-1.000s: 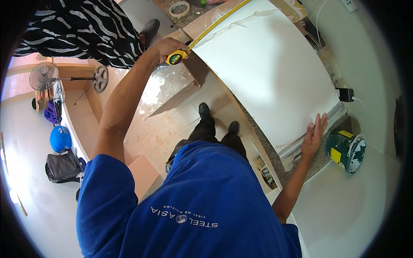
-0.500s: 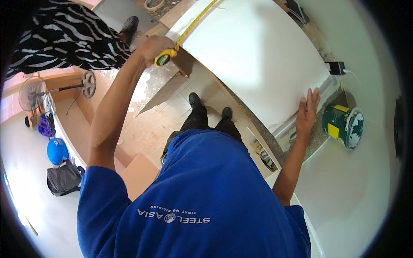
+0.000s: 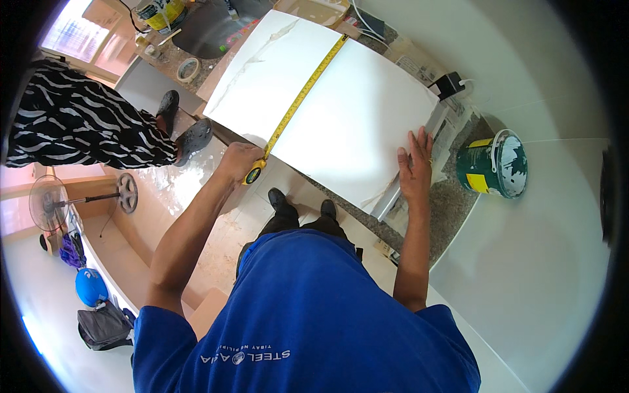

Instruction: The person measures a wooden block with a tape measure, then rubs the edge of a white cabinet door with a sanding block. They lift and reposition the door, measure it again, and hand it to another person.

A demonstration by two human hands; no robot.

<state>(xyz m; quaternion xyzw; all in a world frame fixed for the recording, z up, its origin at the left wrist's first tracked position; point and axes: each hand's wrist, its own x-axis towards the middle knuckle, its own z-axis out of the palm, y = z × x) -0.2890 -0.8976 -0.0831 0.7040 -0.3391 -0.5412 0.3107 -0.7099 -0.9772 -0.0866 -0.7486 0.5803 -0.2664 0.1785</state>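
Note:
A large white tile (image 3: 341,111) with faint veining lies flat on the speckled countertop. My left hand (image 3: 240,161) grips a yellow tape measure (image 3: 255,171) just off the tile's near edge. From its case the yellow blade (image 3: 303,93) runs across the tile to the far edge, where its end rests. My right hand (image 3: 417,164) lies open at the tile's right-hand edge, fingers stretched out and a ring on one of them. A metal strip (image 3: 388,198) shows along that edge, partly covered by my hand.
A green bucket (image 3: 477,165) smeared with white stands right of my hand. A black plug (image 3: 448,85) is by the wall. A sink (image 3: 209,29), a tape roll (image 3: 189,69) and another bucket (image 3: 160,14) lie beyond. Another person in patterned trousers (image 3: 85,118) stands at left.
The view has shifted, bringing the sink and the whole tile into sight. My left hand with the tape measure sits lower in the picture. The right hand stays at the tile's edge.

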